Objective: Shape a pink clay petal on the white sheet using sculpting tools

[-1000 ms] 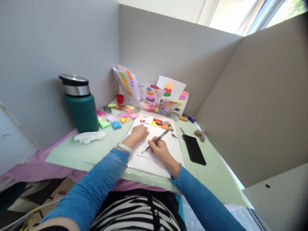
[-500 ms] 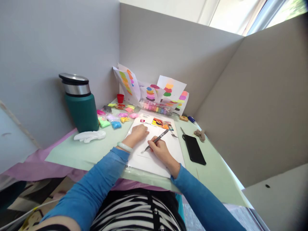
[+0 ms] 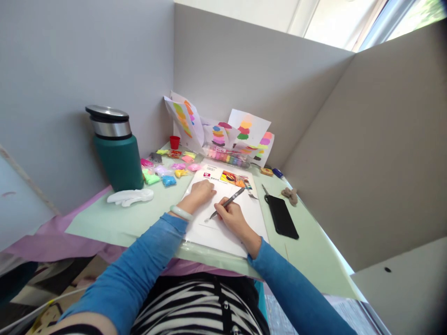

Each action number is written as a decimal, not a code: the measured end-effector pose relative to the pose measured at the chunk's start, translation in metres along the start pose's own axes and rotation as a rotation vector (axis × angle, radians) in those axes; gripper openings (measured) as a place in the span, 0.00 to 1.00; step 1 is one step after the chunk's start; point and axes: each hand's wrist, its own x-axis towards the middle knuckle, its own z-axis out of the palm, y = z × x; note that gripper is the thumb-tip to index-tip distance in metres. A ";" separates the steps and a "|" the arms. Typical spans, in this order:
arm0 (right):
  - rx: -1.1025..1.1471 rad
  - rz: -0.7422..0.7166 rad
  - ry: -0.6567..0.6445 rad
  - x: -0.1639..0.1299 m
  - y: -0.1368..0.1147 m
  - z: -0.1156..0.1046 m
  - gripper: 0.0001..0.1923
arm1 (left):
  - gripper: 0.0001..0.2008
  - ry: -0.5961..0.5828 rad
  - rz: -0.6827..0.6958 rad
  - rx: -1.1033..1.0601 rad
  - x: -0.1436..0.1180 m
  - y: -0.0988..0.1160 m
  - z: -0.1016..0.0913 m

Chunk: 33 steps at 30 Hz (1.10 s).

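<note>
My right hand (image 3: 232, 216) is closed in a writing grip around a dark grey pen (image 3: 234, 196). The pen's tip touches the white paper (image 3: 223, 237) beside a small grey mark and above a thin drawn line. Left of it, my left hand (image 3: 199, 194) lies on the same sheet, palm down, holding nothing, its fingers slightly bent and partly hidden. A printed pad cover with a coloured picture (image 3: 232, 178) shows at the sheet's upper part. A small dark clip-like piece (image 3: 253, 196) lies at the right edge of the paper.
A green bottle (image 3: 118, 160) and a white glove-like item (image 3: 131, 197) stand and lie at left. Coloured clay packets (image 3: 169, 181), a red cup (image 3: 174, 142) and colour-swatch sheets (image 3: 244, 128) are behind. At right are a black pouch (image 3: 282, 217) and a brown lump (image 3: 289, 196).
</note>
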 end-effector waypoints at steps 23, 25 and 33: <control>-0.035 -0.009 0.034 0.000 -0.003 0.000 0.11 | 0.19 0.014 0.011 0.006 0.002 -0.002 0.005; -0.037 -0.010 0.044 0.000 -0.003 0.000 0.11 | 0.19 0.007 0.006 0.005 0.002 -0.002 0.004; -0.059 -0.017 0.063 0.000 -0.003 0.000 0.12 | 0.19 0.004 0.010 -0.002 0.000 -0.001 0.001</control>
